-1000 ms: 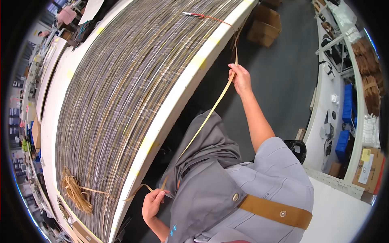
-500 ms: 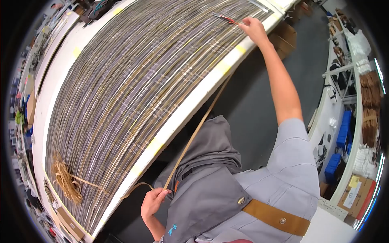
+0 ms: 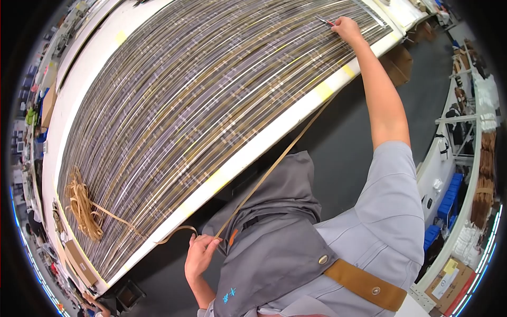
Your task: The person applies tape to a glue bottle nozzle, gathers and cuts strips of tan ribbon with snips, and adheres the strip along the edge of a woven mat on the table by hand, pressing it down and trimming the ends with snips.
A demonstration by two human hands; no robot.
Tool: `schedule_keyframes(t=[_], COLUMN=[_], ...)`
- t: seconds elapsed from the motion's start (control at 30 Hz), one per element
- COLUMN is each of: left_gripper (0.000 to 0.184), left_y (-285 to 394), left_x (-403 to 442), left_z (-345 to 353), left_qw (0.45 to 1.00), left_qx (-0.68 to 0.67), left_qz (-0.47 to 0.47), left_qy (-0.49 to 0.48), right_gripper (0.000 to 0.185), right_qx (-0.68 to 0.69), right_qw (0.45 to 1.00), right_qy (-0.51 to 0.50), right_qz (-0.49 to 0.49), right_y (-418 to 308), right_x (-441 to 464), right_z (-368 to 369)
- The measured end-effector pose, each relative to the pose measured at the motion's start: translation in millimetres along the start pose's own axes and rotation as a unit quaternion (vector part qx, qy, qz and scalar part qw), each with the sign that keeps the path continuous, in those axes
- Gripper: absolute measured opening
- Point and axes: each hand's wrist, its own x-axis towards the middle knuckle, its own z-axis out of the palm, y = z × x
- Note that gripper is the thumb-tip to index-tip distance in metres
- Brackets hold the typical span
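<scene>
My left hand [image 3: 199, 255] is closed on a tan strip [image 3: 274, 166] at the bottom centre, below the table's front edge. From there the strip runs up to the right, to the table edge. Its other side loops over the edge to a tan bundle [image 3: 83, 208] on the table's left part. At the upper right, over the table, my right hand [image 3: 346, 29] is closed around a small red-handled tool [image 3: 328, 22] with a thin metal tip. Many long striped strips [image 3: 195, 105] lie side by side beneath it.
The white table edge [image 3: 296, 117] has yellow marks. A cardboard box [image 3: 397, 64] stands on the dark floor beyond it. Shelving with blue bins [image 3: 450, 196] and a carton [image 3: 451, 285] is at the right. Part of another person's arm shows at the bottom left.
My right hand has gone from the strip beside the table to the red-handled tool over it. My left hand has stayed low with the strip. The view has turned.
</scene>
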Motion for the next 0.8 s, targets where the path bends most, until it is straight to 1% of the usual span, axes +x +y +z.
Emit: schedule_keyframes(t=[0.03, 0.1, 0.17, 0.23, 0.27, 0.3, 0.37, 0.4, 0.43, 0.47, 0.5, 0.53, 0.57, 0.63, 0.67, 0.77, 0.8], left_gripper=[0.023, 0.023, 0.023, 0.023, 0.023, 0.021, 0.020, 0.020, 0.020, 0.020, 0.020, 0.020, 0.020, 0.020, 0.020, 0.020, 0.020], left_y=[2.4, 2.1, 2.7, 3.1, 0.9, -2.4, -8.1, -10.6, -11.7, -10.9, -9.3, -8.3, -8.9, -13.1, -16.9, -15.9, -13.6], left_x=[-0.4, 0.8, 3.1, 5.1, 5.5, 7.3, 12.2, 13.5, 15.1, 15.7, 17.1, 17.9, 17.9, 19.9, 21.5, 27.9, 29.9], left_z=[-0.4, -2.0, -3.0, -2.7, -2.4, -1.8, 0.5, 2.9, 4.6, 5.4, 7.4, 8.9, 10.0, 13.0, 14.1, 13.6, 13.0], left_qw=[1.000, 1.000, 0.999, 0.999, 0.998, 0.999, 0.999, 0.999, 0.999, 0.999, 0.995, 0.989, 0.989, 0.986, 0.984, 0.983, 0.983], left_qx=[0.026, 0.024, 0.022, 0.028, 0.030, 0.013, 0.001, -0.010, -0.021, -0.015, -0.054, -0.091, -0.084, -0.128, -0.141, -0.146, -0.141], left_qz=[-0.010, -0.016, -0.021, -0.039, -0.041, -0.039, -0.032, -0.035, -0.036, -0.031, -0.073, -0.116, -0.113, -0.095, -0.099, -0.086, -0.082], left_qy=[0.009, -0.001, -0.011, -0.018, -0.022, -0.026, -0.035, -0.031, -0.027, -0.032, -0.033, -0.034, -0.039, -0.045, -0.053, -0.072, -0.078], right_gripper=[0.031, 0.031, 0.029, 0.030, 0.022, 0.022, 0.027, 0.022, 0.022, 0.020, 0.018, 0.017, 0.017, 0.016, 0.015, 0.015, 0.017], right_qx=[0.000, -0.033, -0.038, -0.055, -0.079, -0.079, 0.000, -0.010, -0.012, 0.014, 0.039, 0.109, 0.107, 0.291, 0.363, 0.377, 0.400], right_qw=[1.000, 0.999, 0.999, 0.995, 0.993, 0.993, 0.998, 0.997, 0.997, 0.998, 0.998, 0.989, 0.989, 0.943, 0.911, 0.897, 0.886], right_qy=[-0.002, -0.023, -0.037, -0.078, -0.077, -0.079, -0.023, -0.048, -0.044, -0.023, -0.001, 0.089, 0.092, 0.151, 0.192, 0.213, 0.205], right_qz=[0.000, -0.002, 0.001, -0.019, -0.033, -0.029, 0.059, 0.063, 0.070, 0.062, 0.053, 0.042, 0.051, 0.064, 0.053, 0.091, 0.117], right_y=[2.6, 9.0, 20.5, 24.3, 25.8, 19.5, -0.4, -10.7, -8.9, -6.7, -3.8, -11.2, -15.2, -25.0, -11.5, 13.9, 33.0], right_x=[4.8, 10.6, 23.9, 28.9, 30.2, 27.7, 16.5, 10.0, 11.9, 14.3, 16.6, 7.5, -2.3, -27.4, -33.1, -90.2, -108.5], right_z=[1.7, 6.8, 16.1, 16.4, 18.2, 16.5, 8.2, -1.9, -2.2, -3.7, -5.7, -21.1, -41.4, -91.7, -98.3, -136.9, -133.9])
